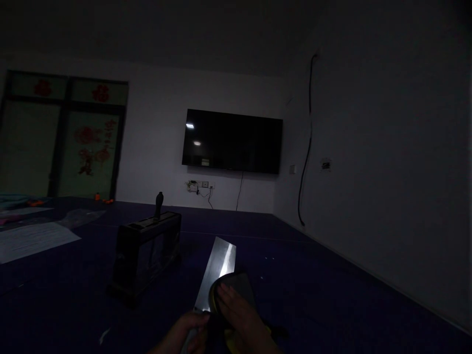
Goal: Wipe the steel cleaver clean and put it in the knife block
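The room is dim. My left hand (184, 332) grips the handle of a broad steel cleaver (219, 265), whose blade points up and away from me. My right hand (241, 322) presses a grey pad with a yellow edge (236, 285), perhaps a sponge, against the lower part of the blade. Both hands sit at the bottom middle of the view, partly cut off by the frame edge.
A dark knife block (145, 253) with one black handle (159, 202) sticking up stands on the dark blue surface (313, 295) to the left. Pale sheets (33, 238) lie far left. A wall-mounted screen (232, 141) and a white wall (387, 196) are behind.
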Demonstrator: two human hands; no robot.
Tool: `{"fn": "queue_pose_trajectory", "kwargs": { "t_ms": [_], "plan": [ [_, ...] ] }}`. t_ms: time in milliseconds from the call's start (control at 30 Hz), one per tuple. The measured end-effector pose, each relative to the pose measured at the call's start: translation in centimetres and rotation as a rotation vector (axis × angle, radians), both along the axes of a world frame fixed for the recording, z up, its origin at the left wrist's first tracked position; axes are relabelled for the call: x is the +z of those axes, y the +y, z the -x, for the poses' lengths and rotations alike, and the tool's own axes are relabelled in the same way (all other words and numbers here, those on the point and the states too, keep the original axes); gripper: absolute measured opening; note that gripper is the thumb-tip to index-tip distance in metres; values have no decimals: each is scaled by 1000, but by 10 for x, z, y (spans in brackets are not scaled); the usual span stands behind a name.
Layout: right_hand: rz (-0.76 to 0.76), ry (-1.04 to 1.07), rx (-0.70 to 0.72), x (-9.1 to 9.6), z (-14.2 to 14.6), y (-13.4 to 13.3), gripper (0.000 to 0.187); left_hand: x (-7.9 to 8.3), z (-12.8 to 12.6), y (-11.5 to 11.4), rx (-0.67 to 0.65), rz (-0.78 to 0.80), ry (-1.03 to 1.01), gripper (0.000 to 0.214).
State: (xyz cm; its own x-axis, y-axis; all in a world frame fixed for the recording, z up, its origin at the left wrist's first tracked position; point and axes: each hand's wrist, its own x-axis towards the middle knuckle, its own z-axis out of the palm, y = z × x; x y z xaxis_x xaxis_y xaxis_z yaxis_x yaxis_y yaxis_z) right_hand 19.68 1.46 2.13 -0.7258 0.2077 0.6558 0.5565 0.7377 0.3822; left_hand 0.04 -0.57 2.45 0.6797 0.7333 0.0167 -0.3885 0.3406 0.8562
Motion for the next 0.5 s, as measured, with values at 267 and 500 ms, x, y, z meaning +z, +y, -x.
{"fn": "queue_pose_trajectory", "kwargs": {
  "t_ms": [267,500],
  "plan": [
    [-26,226,35,-18,-3,28,44,-10,5,8,-85,-52,-10,42],
    [-5,234,16,-16,1,14,50,-11,4,10,-78,6,-18,44]
  ]
}}
